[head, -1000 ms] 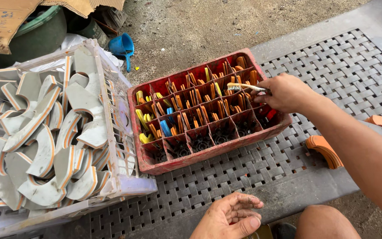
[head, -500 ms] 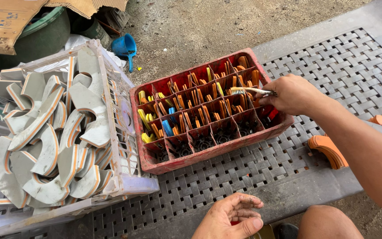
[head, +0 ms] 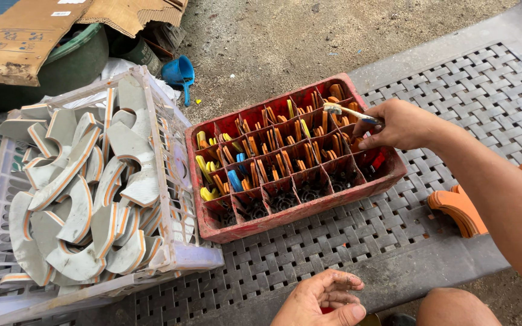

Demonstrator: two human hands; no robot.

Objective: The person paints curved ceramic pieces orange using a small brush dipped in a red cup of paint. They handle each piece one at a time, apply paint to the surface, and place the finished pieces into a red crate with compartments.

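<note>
Grey lattice bench (head: pixel 454 78) underneath: right hand (head: pixel 403 124) pinches a small brush (head: pixel 348 111) over the red divided crate (head: pixel 291 157); left hand (head: pixel 324 299) rests loosely curled, empty.

right hand (head: pixel 401 124): drawn a little back toward the near right corner of the red crate (head: pixel 297 211), off the middle of the far rows where it reached a second ago
brush (head: pixel 348 111): pulled back with the hand; its bristle tip now sits over the far right compartments, pointing left, where before it lay deeper across the orange pieces (head: pixel 300 130)
left hand (head: pixel 324 299): fingers curled in slightly more, palm up, low beside the knee
</note>
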